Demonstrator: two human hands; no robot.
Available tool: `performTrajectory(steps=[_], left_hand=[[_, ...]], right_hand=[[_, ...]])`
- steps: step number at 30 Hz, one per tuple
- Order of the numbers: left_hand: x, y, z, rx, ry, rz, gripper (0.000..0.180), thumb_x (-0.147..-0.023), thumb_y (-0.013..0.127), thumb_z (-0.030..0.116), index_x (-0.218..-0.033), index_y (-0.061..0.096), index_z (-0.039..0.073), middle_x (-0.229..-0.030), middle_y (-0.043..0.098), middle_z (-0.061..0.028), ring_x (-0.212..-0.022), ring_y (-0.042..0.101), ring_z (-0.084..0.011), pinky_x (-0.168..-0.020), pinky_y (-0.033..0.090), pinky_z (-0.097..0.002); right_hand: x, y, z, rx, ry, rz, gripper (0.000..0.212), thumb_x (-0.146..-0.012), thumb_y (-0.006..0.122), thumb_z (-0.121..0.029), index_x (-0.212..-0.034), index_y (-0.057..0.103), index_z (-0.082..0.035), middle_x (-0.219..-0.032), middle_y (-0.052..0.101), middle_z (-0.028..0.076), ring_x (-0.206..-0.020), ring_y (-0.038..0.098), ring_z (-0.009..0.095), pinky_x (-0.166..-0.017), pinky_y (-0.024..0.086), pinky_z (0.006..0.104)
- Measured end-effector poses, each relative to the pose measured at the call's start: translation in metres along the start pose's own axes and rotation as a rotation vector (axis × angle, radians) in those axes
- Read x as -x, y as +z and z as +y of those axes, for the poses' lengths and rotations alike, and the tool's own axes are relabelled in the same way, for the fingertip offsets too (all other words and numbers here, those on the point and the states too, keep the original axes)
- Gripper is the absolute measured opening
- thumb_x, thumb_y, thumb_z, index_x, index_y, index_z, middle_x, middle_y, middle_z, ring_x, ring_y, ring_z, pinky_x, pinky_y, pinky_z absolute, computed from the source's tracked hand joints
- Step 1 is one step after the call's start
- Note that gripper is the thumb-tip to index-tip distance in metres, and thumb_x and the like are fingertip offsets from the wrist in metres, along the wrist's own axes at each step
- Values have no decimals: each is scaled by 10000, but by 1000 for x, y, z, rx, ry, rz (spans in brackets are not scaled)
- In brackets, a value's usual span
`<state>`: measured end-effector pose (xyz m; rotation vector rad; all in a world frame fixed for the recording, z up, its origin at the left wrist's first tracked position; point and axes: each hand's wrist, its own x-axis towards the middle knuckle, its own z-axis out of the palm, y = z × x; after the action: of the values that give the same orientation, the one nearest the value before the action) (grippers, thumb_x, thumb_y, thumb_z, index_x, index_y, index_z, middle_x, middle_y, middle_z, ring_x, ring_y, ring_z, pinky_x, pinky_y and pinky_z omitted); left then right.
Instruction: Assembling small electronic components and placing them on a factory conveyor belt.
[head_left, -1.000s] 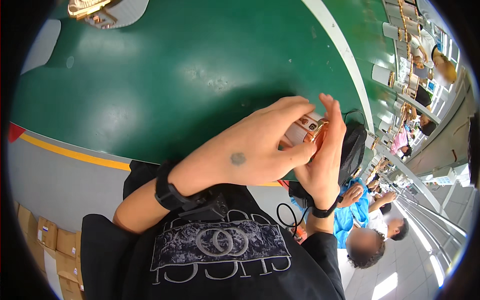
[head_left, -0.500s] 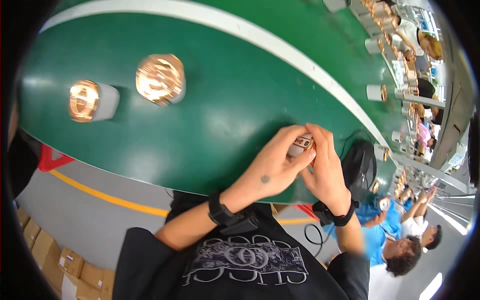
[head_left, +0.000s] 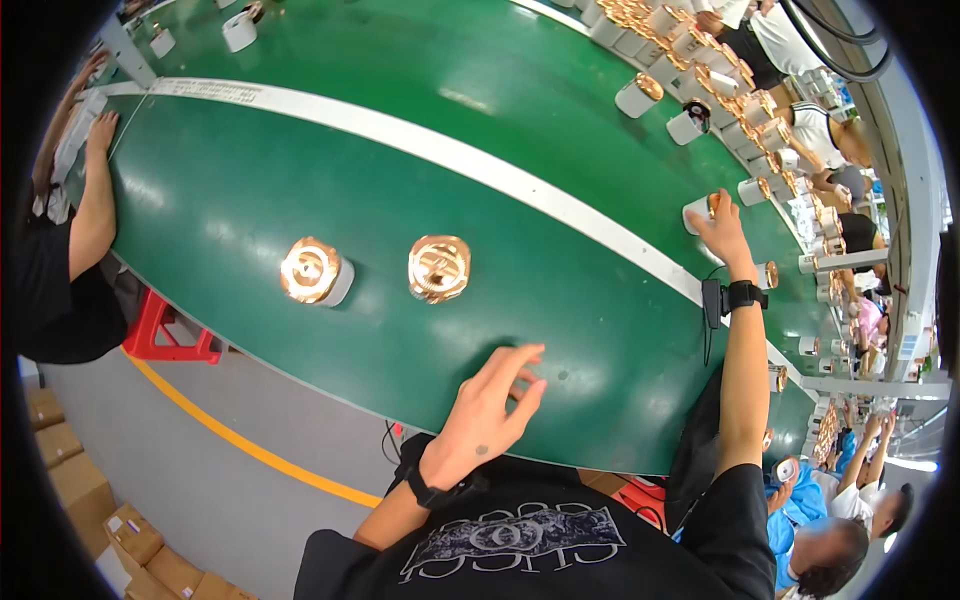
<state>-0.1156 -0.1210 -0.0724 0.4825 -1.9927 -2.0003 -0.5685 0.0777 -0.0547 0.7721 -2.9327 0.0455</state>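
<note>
My right hand (head_left: 724, 238) is stretched out to the far right, past the white strip, its fingers round a white housing with a copper-coloured top (head_left: 695, 217). Above the near green table, my left hand (head_left: 492, 400) holds nothing, its fingers apart and loosely bent. Ahead of that hand stands a housing with a shiny copper-coloured top (head_left: 440, 268). A similar copper-topped white housing (head_left: 315, 272) stands to its left. Both are apart from my hands.
A white strip (head_left: 450, 150) divides the near table (head_left: 230, 200) from the green surface beyond, where many similar housings (head_left: 640, 95) stand. A person's arm (head_left: 95, 200) rests at the left end. A red stool (head_left: 165, 330) and cardboard boxes (head_left: 80, 480) are at lower left.
My hands were together around a small copper-and-white housing. They have parted: my right hand has reached far right and forward, and my left is empty. The view has shifted.
</note>
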Motion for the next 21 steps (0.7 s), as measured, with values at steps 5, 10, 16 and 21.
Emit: performTrajectory(steps=[5,10,16,21], left_hand=[[-6,-3,2,-49,28,-37,364,-968,676,-21,-1328,623,3,-1147,693,-151,-919,735,-202,-690,595,-300],[-12,-7,-2,-47,16,-41,293,-966,666,-38,-1257,648,-21,-1101,694,-141,-879,735,-185,-673,592,-286],[-11,-13,-4,-34,-4,-8,250,-964,648,-59,-1212,661,-31,-1075,688,-132,-843,735,-181,-646,588,-277],[-9,-8,-2,-61,-10,-13,251,-955,660,-58,-1204,660,-27,-1082,684,-133,-842,731,-178,-635,583,-270]], right_hand=[[-57,-22,-12,-46,-56,186,1042,-882,781,-550,-1562,322,93,-1496,474,372,-1354,511,527,-1116,455,526],[-178,17,4,-144,-2,343,1080,-744,877,-590,-1382,444,166,-1340,594,392,-1249,613,500,-1053,507,506],[-204,39,-11,-356,147,235,1040,-748,887,-569,-1410,479,121,-1301,667,297,-1196,679,386,-1015,534,428],[-146,-9,-47,-371,-7,224,784,-765,900,-471,-1284,596,32,-1140,738,195,-1054,720,290,-935,553,404]])
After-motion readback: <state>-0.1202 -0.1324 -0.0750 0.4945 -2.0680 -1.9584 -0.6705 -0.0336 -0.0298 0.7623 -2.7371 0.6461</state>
